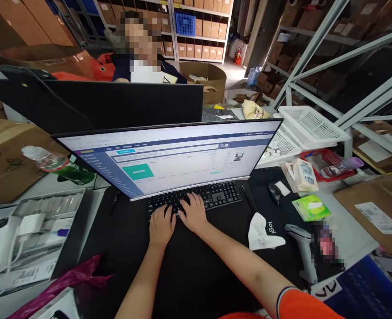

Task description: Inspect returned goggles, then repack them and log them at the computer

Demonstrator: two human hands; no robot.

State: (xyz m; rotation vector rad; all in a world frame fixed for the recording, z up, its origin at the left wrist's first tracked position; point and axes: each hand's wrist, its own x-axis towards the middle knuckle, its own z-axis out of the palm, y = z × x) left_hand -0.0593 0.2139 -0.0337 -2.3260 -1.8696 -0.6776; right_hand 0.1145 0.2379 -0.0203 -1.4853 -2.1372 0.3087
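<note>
Both of my hands rest on a black keyboard [220, 193] that lies on a dark desk mat [189, 279]. My left hand [162, 225] is at the keyboard's left end, fingers spread over the keys. Just right of it, my right hand [194, 212] touches the middle keys with its fingers stretched out. Neither hand grips anything. Behind the keyboard stands a monitor [182, 159], lit with a web page that has a teal block at its left. A black mouse [275, 194] sits to the right, apart from my hands.
Right of my arm lie a white cloth [264, 232], a barcode scanner [302, 250] and a green tissue pack [311, 207]. White baskets [312, 124] stand farther back. At left are a green bottle [61, 166] and a grey tray [72, 217]. A person [137, 57] is behind a second monitor [132, 106].
</note>
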